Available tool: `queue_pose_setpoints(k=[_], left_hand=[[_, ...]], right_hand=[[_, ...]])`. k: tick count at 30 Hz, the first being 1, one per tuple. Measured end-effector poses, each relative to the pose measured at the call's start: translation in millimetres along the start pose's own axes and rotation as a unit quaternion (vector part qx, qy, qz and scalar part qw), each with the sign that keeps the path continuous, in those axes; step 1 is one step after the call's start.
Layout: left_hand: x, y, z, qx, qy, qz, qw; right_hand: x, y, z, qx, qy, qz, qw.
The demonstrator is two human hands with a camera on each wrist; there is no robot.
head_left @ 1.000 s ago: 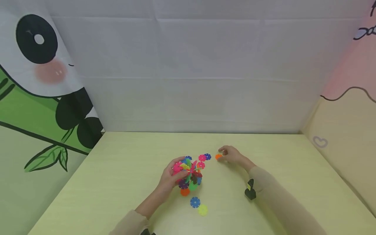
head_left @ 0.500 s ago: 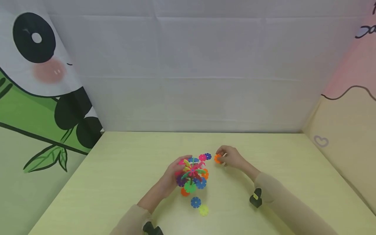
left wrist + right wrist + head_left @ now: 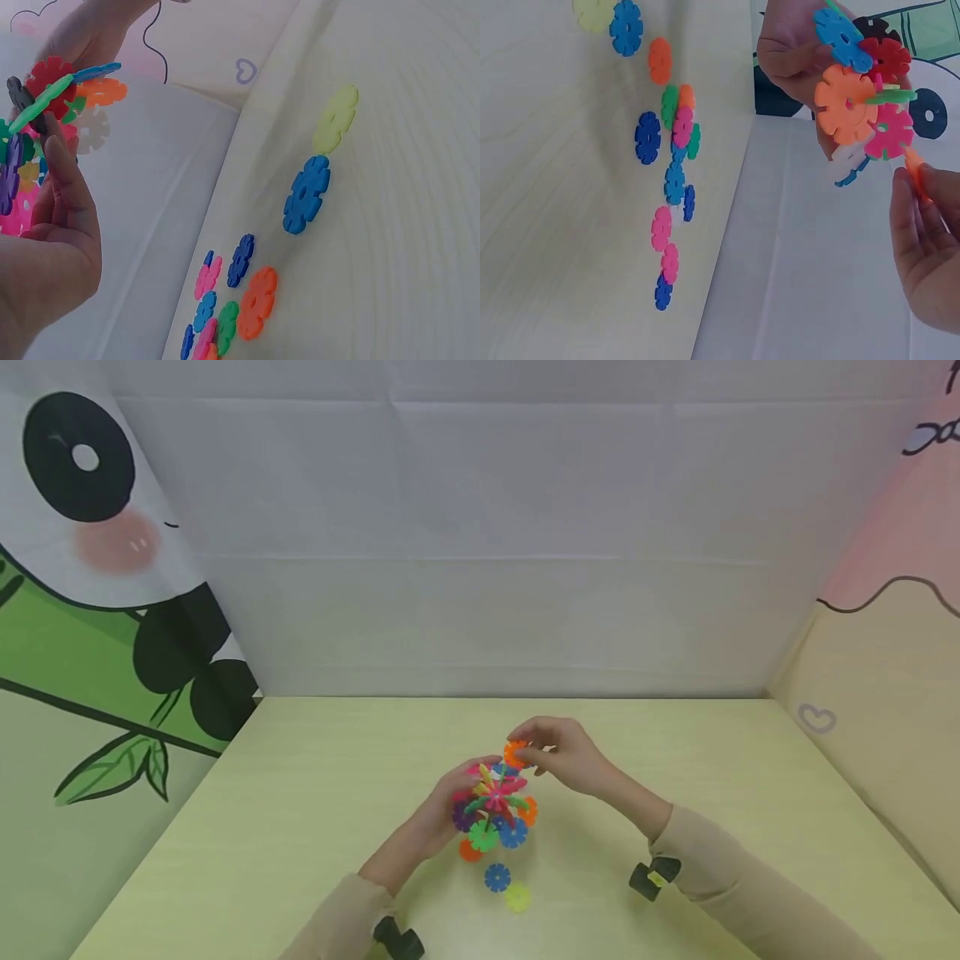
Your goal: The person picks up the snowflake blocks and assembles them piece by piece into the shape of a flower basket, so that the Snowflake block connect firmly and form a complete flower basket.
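Holds a cluster (image 3: 493, 797) of discs in the left hand (image 3: 439, 812), above the table (image 3: 315, 827). Has a single disc (image 3: 513, 753) in the right hand (image 3: 573, 764), at the cluster's far right edge. Has a loose disc (image 3: 497, 877) on the table before the cluster, with a second disc (image 3: 517, 897) nearer and slightly right. Has further discs (image 3: 674, 184) in a row behind these two. Ends behind at a wall (image 3: 480, 543).

Left hand (image 3: 438, 814) holding disc cluster (image 3: 496, 796); right hand (image 3: 567, 760) pinching orange disc (image 3: 512, 752); yellow disc (image 3: 517, 897) on desk (image 3: 337, 777), well off its far edge.
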State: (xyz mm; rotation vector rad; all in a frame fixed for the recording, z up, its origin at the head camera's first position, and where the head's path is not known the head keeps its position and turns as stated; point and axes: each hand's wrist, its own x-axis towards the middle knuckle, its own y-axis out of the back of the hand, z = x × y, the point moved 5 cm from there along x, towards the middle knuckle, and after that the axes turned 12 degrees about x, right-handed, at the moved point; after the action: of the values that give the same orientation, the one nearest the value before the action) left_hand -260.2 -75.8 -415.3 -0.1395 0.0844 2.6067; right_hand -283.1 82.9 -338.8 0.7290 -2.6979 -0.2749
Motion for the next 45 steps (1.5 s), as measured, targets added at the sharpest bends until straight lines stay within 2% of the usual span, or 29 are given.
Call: queue_pose_setpoints(k=[9,14,16,20,27,31,37,41,45], left_hand=[[-3.4,5.5,4.6,0.056,-0.021,0.049,0.9970],[-6.8,6.0,7.9,0.108,-0.034,0.080,0.9903],[-8.2,6.4,9.0,0.120,-0.039,0.095,0.9875],[-8.4,9.1,8.5,0.119,-0.050,0.122,0.9841],[-14.8,8.2,17.7,0.134,-0.079,0.184,0.9705],[-17.3,4.1,21.5,0.126,-0.090,0.190,0.9695],[-14.2,0.9,22.8,0.125,-0.094,0.190,0.9692],[-12.0,-0.8,21.5,0.121,-0.090,0.184,0.9712],[-10.5,-2.2,17.9,0.123,-0.082,0.186,0.9715]], right_hand=[[-2.0,-7.0,-7.0,-0.054,0.022,-0.012,0.9982],[-3.0,-9.5,-5.6,-0.084,0.049,-0.039,0.9945],[-3.6,-10.1,-5.8,-0.093,0.067,-0.035,0.9928],[-7.3,-10.8,-6.1,-0.100,0.119,0.002,0.9878],[-17.7,-15.5,-7.8,-0.111,0.227,0.093,0.9631],[-21.8,-17.7,-12.6,-0.094,0.252,0.115,0.9562],[-25.5,-15.8,-14.2,-0.060,0.262,0.105,0.9575],[-26.5,-15.1,-10.0,-0.065,0.280,0.100,0.9526],[-29.4,-18.3,-19.4,-0.086,0.300,0.102,0.9446]])
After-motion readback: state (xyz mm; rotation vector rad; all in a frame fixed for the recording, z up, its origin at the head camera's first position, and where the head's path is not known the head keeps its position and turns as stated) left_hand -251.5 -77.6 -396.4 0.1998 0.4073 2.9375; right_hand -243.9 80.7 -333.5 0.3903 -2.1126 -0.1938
